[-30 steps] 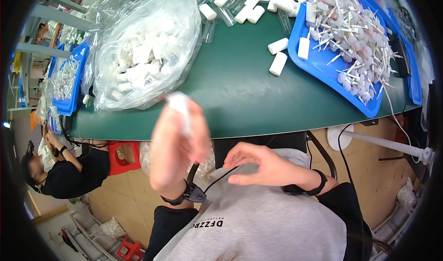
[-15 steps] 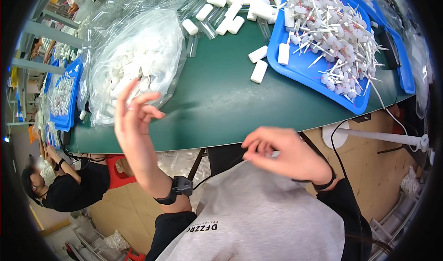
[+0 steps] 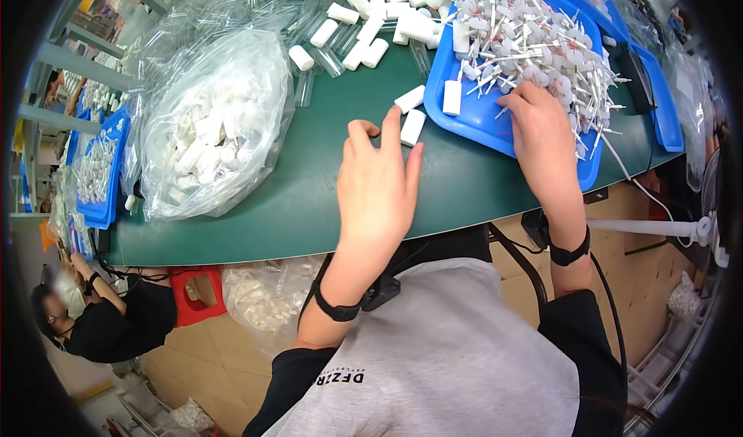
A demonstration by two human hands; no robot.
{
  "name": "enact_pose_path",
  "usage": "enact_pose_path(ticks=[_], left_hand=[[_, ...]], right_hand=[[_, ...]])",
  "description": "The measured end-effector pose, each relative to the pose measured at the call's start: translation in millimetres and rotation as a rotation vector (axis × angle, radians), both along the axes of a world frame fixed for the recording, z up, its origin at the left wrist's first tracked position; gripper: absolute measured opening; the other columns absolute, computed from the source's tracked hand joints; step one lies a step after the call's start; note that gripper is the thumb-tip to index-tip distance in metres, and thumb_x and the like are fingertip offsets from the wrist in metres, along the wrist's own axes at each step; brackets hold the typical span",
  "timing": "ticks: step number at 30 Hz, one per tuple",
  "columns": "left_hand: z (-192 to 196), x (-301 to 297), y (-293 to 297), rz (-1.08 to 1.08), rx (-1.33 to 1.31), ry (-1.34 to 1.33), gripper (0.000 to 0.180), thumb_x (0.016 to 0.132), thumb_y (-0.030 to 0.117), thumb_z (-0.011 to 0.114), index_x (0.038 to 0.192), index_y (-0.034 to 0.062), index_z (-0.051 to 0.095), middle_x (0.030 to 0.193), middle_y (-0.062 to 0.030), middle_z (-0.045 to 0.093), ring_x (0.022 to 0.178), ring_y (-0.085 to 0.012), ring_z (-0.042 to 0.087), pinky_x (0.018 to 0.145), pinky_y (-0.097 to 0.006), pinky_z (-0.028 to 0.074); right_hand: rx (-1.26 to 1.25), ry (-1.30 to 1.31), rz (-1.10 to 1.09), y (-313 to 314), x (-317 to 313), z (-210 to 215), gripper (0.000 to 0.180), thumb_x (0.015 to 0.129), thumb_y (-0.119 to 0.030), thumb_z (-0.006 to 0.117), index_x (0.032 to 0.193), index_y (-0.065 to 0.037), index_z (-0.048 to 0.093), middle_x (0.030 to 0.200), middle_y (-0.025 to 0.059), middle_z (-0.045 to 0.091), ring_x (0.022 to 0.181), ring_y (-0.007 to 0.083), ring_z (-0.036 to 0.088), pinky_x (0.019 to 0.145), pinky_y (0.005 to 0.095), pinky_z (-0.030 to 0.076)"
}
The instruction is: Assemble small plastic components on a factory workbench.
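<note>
My left hand (image 3: 379,186) is open over the green table, fingers spread. Its index fingertip reaches the near end of a white cylinder (image 3: 410,99), though I cannot tell if they touch. A second white cylinder (image 3: 412,128) lies between that finger and the thumb. My right hand (image 3: 546,143) is over the blue tray (image 3: 484,134), its fingers bent together at the near edge of a heap of thin white-stemmed parts with pale round discs (image 3: 534,50). A short white tip shows by the fingertips; what they pinch is mostly hidden. Another white cylinder (image 3: 452,97) stands in the tray's left side.
A clear plastic bag of white pieces (image 3: 213,139) sits on the green table (image 3: 309,174) at left. Clear tubes (image 3: 329,62) and several white cylinders (image 3: 371,50) lie at the back. A fan stand (image 3: 650,227) is at right. A person (image 3: 116,313) works at far left.
My left hand has moved right, from beside the bag to the two loose cylinders. My right hand has gone forward from near my body into the blue tray.
</note>
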State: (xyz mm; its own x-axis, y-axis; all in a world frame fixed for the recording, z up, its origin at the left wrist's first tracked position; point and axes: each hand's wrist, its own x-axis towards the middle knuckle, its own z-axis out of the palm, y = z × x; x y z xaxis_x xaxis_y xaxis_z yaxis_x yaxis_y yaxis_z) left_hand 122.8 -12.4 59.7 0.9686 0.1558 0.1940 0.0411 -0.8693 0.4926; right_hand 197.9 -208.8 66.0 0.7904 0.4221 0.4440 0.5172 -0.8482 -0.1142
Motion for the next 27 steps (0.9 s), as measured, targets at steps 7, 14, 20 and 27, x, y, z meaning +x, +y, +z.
enact_pose_path(ticks=[7,14,20,27], left_hand=[[-14.5,2.1,-2.5,-0.034,0.01,-0.152,0.023,0.084,0.012,0.063,0.104,0.0025,0.055,0.095,-0.012,0.052,0.084,-0.0274,0.055,0.07,-0.038,0.046],[-4.7,-13.1,8.6,-0.058,-0.449,-0.025,0.023,0.084,0.01,0.063,0.103,-0.0013,0.057,0.089,-0.0087,0.061,0.072,-0.0152,0.053,0.068,-0.028,0.044],[-0.2,-24.5,14.9,-0.1,-0.778,0.076,0.023,0.087,0.008,0.06,0.107,-0.0027,0.056,0.093,-0.0088,0.065,0.077,-0.01,0.055,0.072,-0.024,0.044],[2.5,-30.1,18.5,-0.18,-1.129,0.201,0.021,0.091,0.009,0.054,0.108,-0.0034,0.055,0.099,-0.011,0.067,0.082,-0.0113,0.059,0.077,-0.026,0.046]], right_hand=[[-0.021,0.026,-0.085,3.7,3.0,-7.9,0.014,0.068,0.006,0.056,0.08,0.001,0.061,0.082,0.0133,0.052,0.084,0.0293,0.055,0.074,0.0397,0.045],[0.083,0.018,-0.044,1.1,3.0,-4.0,0.014,0.073,0.001,0.059,0.087,-0.002,0.059,0.087,0.0116,0.055,0.073,0.0299,0.056,0.066,0.0378,0.046],[0.626,0.232,0.03,1.8,-5.1,12.6,0.008,0.085,-0.001,0.06,0.093,-0.002,0.059,0.09,0.0054,0.057,0.065,0.0132,0.053,0.058,0.0247,0.042],[1.294,0.538,0.129,-0.7,-14.9,7.8,0.013,0.092,-0.005,0.054,0.104,0.0,0.053,0.099,0.0091,0.058,0.07,0.009,0.053,0.062,0.0221,0.041]])
